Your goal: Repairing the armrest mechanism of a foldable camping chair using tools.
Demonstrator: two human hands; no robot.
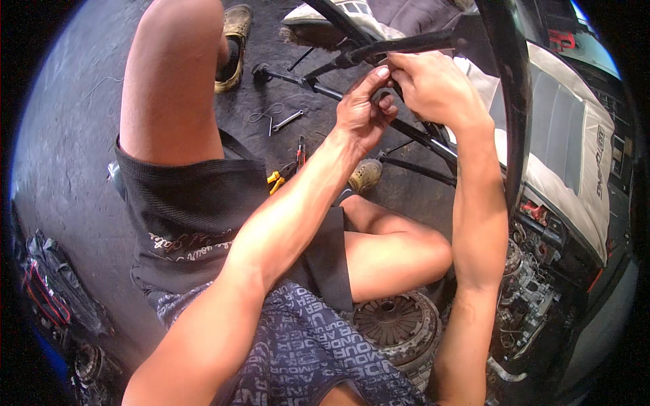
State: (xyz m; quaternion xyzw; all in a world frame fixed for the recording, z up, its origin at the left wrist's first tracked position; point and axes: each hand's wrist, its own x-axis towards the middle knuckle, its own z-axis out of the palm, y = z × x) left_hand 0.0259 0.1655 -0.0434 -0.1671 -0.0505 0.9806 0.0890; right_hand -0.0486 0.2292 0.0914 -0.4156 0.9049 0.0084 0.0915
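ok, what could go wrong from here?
1. The fingers hide whatever the left hand and right hand may be pinching; anything small could slip and be hard to find on the dark floor.
2. The right hand is close to the black bar, so a slip might scrape knuckles.
3. The loose wrench lies between the shoes; a shifting foot could kick it.

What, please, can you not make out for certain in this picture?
Anything between the bare left hand and bare right hand: in the head view, the hands themselves hide it.
Round, ribbed, grey metal disc: in the head view, the dark patterned shirt covers part.
Thick black metal tube: its top is cut off by the head view's upper edge.
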